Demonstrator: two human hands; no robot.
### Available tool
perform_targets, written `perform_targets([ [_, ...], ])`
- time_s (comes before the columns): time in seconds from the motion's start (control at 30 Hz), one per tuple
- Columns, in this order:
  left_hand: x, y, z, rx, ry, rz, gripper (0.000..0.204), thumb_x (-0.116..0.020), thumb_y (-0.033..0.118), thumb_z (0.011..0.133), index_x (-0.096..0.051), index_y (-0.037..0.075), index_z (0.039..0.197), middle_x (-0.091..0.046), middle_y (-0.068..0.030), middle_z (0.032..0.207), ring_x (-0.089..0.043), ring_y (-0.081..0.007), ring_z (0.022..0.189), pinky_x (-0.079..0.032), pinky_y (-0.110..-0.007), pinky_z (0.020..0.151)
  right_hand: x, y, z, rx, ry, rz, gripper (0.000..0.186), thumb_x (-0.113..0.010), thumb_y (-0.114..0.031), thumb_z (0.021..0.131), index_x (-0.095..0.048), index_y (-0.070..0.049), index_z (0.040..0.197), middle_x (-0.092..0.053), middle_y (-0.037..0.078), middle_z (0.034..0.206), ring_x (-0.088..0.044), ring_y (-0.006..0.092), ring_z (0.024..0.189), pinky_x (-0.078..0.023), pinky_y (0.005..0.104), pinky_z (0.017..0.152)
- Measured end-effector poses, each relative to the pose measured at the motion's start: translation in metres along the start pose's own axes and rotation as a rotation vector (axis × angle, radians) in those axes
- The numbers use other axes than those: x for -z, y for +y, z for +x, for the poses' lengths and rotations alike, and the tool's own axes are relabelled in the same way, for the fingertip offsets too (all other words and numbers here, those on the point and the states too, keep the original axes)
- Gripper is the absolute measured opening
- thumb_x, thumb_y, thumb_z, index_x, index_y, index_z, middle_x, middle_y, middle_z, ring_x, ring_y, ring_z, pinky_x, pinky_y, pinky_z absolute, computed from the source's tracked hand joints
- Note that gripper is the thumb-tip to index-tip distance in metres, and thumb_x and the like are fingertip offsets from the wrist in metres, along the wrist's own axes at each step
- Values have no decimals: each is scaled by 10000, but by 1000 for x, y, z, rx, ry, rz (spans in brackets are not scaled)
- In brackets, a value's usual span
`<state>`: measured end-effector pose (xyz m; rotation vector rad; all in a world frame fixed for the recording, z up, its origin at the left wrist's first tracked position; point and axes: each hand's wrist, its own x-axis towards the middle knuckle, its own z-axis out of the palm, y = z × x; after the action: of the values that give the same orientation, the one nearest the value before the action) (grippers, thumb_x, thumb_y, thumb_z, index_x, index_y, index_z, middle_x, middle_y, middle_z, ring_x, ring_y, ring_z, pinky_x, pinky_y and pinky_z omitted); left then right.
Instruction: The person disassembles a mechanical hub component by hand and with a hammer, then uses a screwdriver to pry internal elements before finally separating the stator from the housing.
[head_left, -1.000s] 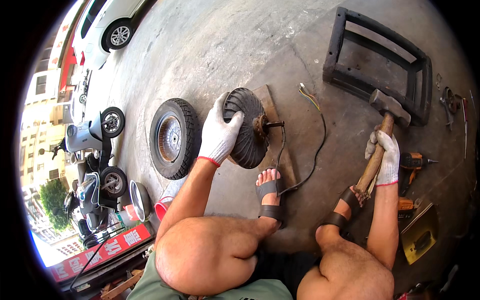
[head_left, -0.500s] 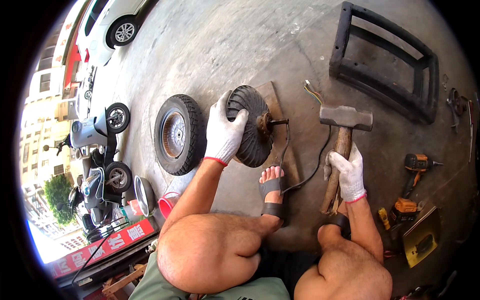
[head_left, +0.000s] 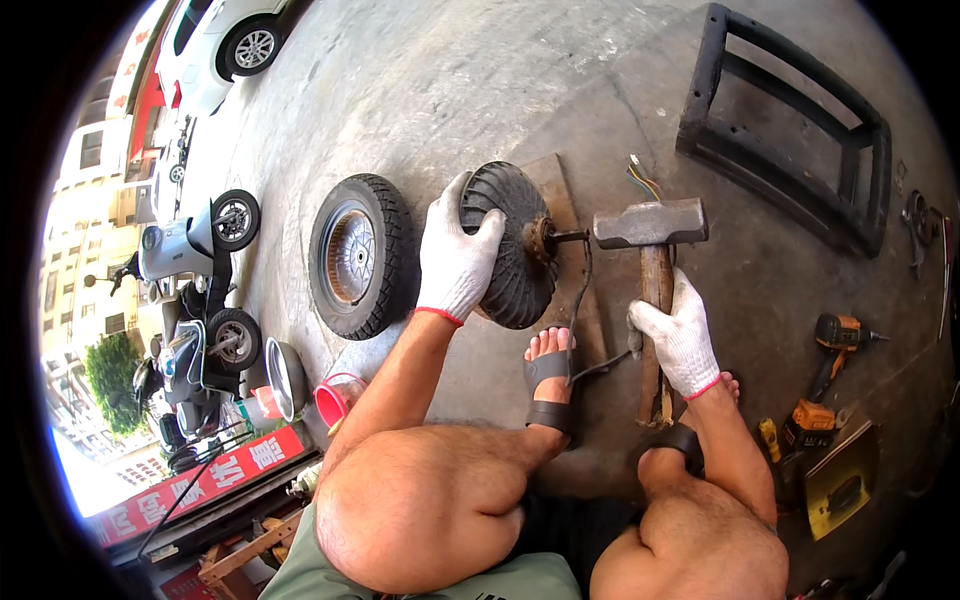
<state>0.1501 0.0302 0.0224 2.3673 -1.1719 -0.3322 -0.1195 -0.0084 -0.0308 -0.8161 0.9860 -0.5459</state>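
Note:
My left hand (head_left: 455,255), in a white knit glove, grips the rim of a dark, ribbed, disc-shaped hub motor (head_left: 515,270) held on edge. Its rusty axle (head_left: 568,236) points right, and a black cable runs down from it to bare coloured wire ends. The motor is by a flat wooden board (head_left: 572,215). My gloved right hand (head_left: 682,338) is wrapped round the wooden handle of a sledgehammer (head_left: 650,224). The hammer's steel head is level with the axle tip, with a small gap between them. Left of the motor stands a spoked-look wheel with a tyre (head_left: 385,255).
A black metal frame (head_left: 715,140) lies at the far right. Nearer on that side are an orange-black cordless drill (head_left: 835,335), a yellow-handled tool (head_left: 768,438) and a yellow plate (head_left: 835,490). To the left are a red bucket (head_left: 335,400), a basin (head_left: 287,380) and parked scooters (head_left: 195,245).
The hammer has swung left, bringing its head from well right of the axle to close beside the axle tip. My left hand still holds the motor, and the view has shifted slightly.

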Motion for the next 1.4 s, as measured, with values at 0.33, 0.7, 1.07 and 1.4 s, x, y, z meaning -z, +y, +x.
perform_targets([
  [0.33,-4,-18,4,-47,9,-20,622,-715,262,875,-553,32,1429,-629,-247,1240,-630,-375,1173,-488,-433,1038,54,-67,-38,439,454,31,279,-591,-47,925,-518,23,1185,-591,73,783,-551,141,545,-484,287,506],
  [0.7,9,-27,1,151,-16,-225,609,-728,224,891,-555,-19,1422,-679,-227,1271,-666,-276,1177,-495,-372,1039,10,-6,2,-18,98,56,227,-639,-24,895,-507,-21,1079,-592,64,742,-580,169,521,-488,315,486],
  [1.07,5,-25,9,88,-101,-346,619,-707,259,895,-552,2,1436,-628,-260,1331,-611,-350,1256,-462,-413,1083,3,13,-8,19,119,-72,248,-686,-18,860,-555,-13,1070,-585,29,822,-562,106,700,-487,303,623],
  [1.4,2,-17,9,15,-35,-90,597,-674,288,910,-560,29,1437,-634,-266,1287,-626,-376,1206,-470,-421,1062,-15,15,0,121,36,-262,278,-706,-47,859,-553,3,1086,-574,42,784,-554,123,646,-491,322,582],
])
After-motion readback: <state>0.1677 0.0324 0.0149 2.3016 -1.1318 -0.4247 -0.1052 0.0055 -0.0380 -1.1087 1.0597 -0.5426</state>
